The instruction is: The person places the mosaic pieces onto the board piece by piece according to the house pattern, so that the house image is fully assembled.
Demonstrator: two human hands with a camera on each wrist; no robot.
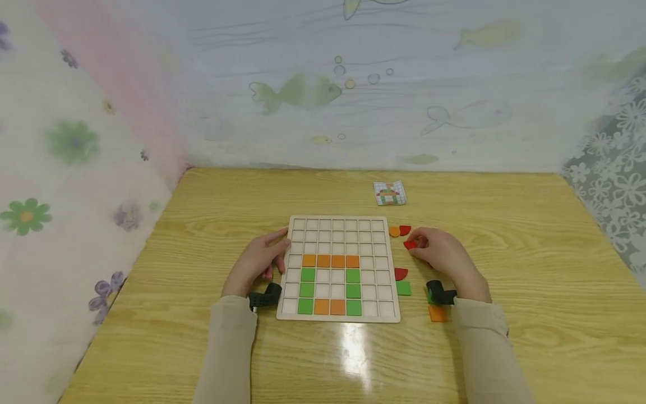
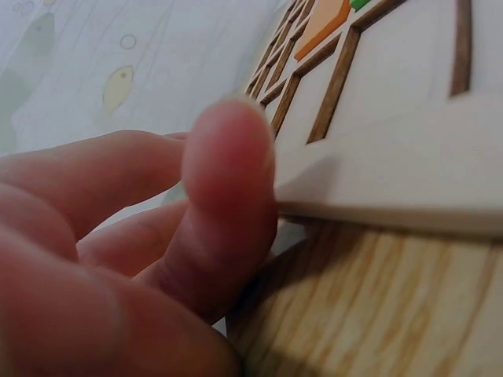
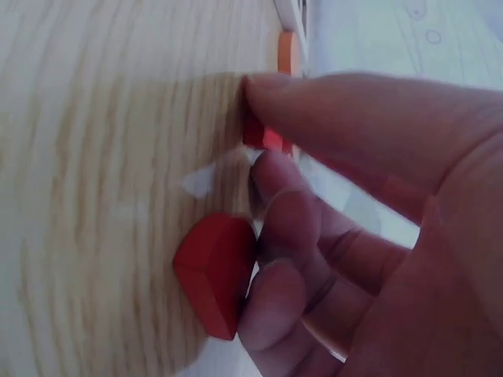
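Left hand [image 1: 258, 257]: rested loosely against the board [image 1: 364, 238].
Right hand [image 1: 440, 251]: red piece [image 1: 410, 245] pinched between thumb and finger.
Board: fitted with orange squares [image 1: 323, 261], green squares [image 1: 307, 290].

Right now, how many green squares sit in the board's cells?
6: three green squares in a left column, three in a right, each column below an end of the upper orange row. No cell of the board is hidden.
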